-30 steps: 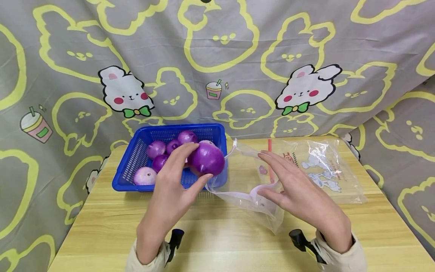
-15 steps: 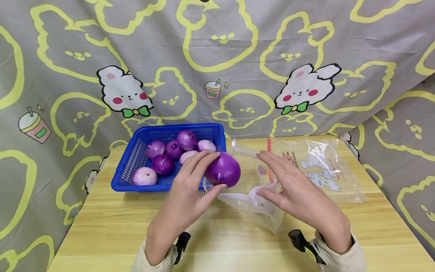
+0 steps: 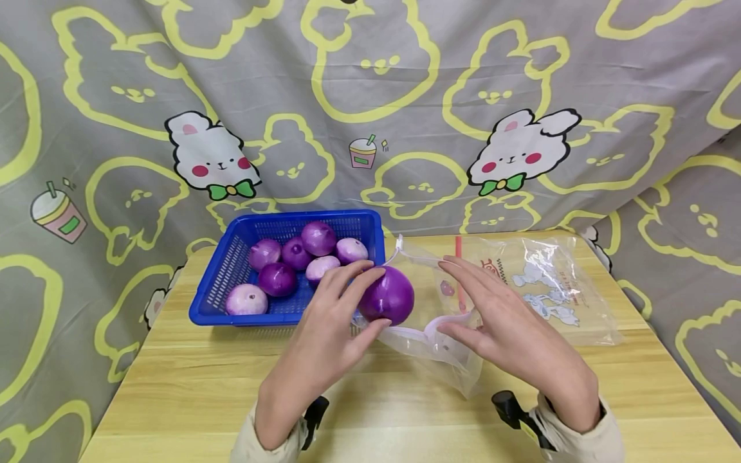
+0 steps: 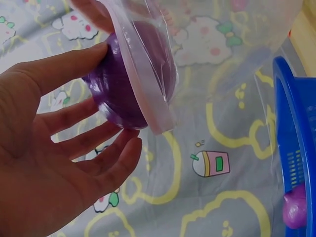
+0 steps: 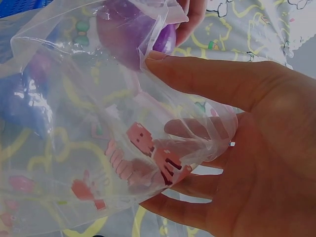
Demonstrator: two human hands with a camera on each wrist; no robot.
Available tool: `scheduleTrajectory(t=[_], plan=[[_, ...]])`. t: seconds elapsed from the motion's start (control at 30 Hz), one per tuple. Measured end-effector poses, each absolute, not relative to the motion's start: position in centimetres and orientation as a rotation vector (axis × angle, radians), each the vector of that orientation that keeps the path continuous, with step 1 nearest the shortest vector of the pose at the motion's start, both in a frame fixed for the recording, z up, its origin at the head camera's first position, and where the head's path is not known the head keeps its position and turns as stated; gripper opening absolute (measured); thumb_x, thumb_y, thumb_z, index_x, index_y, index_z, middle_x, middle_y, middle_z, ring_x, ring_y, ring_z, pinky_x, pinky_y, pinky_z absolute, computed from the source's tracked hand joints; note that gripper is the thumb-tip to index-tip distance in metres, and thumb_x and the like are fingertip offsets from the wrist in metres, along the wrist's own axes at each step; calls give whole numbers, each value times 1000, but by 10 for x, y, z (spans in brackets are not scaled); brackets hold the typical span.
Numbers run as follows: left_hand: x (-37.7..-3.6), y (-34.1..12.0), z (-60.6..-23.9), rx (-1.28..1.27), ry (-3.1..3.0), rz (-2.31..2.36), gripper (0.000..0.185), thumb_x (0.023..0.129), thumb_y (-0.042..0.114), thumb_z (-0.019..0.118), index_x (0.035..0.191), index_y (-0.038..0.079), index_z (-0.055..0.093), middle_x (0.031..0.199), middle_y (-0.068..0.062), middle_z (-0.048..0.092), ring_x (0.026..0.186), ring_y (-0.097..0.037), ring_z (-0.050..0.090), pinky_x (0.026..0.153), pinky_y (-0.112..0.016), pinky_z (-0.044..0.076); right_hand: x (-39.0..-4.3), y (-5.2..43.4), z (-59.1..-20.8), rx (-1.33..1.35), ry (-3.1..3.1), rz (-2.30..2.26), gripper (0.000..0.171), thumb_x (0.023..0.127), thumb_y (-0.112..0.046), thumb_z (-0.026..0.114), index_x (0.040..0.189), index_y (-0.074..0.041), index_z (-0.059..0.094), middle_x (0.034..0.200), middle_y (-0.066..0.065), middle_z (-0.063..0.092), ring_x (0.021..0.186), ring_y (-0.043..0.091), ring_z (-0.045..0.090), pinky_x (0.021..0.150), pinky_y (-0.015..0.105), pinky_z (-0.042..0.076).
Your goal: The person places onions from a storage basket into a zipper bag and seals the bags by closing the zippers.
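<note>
My left hand [image 3: 330, 328] holds a round purple onion [image 3: 389, 297] between thumb and fingers. In the left wrist view the onion [image 4: 116, 81] is partly past the pale rim of a clear zip bag [image 4: 148, 98], with part of it showing through the plastic. On the other side my right hand [image 3: 509, 315] grips the zip bag [image 3: 428, 344] near its spread mouth. The right wrist view shows the right thumb [image 5: 207, 79] at the rim and fingers seen partly through the bag, which bears pink printed figures.
Left of the bag, a blue plastic basket [image 3: 202, 308] contains several purple and pale onions [image 3: 278, 279]. Another clear printed bag [image 3: 585, 289] with a red strip lies flat at the right. A patterned curtain [image 3: 417, 77] hangs behind the wooden table [image 3: 173, 386].
My left hand has carried the onion rightward and slightly down, from beside the basket to the bag's mouth. My right hand and the bag stay nearly still.
</note>
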State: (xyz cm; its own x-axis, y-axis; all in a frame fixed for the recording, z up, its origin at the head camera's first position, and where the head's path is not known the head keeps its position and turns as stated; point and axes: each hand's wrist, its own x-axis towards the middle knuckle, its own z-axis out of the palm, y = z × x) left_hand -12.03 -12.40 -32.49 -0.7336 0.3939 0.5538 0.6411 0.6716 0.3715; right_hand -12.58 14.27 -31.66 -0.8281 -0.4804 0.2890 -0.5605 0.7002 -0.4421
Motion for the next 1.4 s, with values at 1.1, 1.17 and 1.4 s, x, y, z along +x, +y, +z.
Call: scheduleTrajectory(t=[1.1, 1.17, 1.4], plan=[[-121, -127, -327, -811, -2513, -665, 51, 84, 15, 80, 131, 10, 61, 139, -12, 54, 129, -27, 48, 109, -46, 40, -128, 147, -316, 836, -2770, 797, 76, 89, -31, 76, 151, -9, 38, 154, 13, 40, 142, 36, 35, 115, 59, 26], [-122, -129, -327, -804, -2510, -671, 50, 84, 15, 80, 131, 11, 62, 138, -12, 54, 129, -27, 49, 109, -47, 40, -128, 147, -316, 830, -2778, 806, 76, 89, -31, 76, 152, -9, 38, 154, 13, 40, 143, 36, 34, 114, 60, 26], [-125, -135, -328, -795, -2490, -691, 45, 85, 13, 79, 127, 8, 63, 136, -13, 56, 126, -28, 51, 108, -45, 41, -127, 147, -316, 824, -2788, 816, 76, 89, -30, 76, 152, -9, 38, 155, 12, 39, 143, 35, 33, 113, 61, 27]])
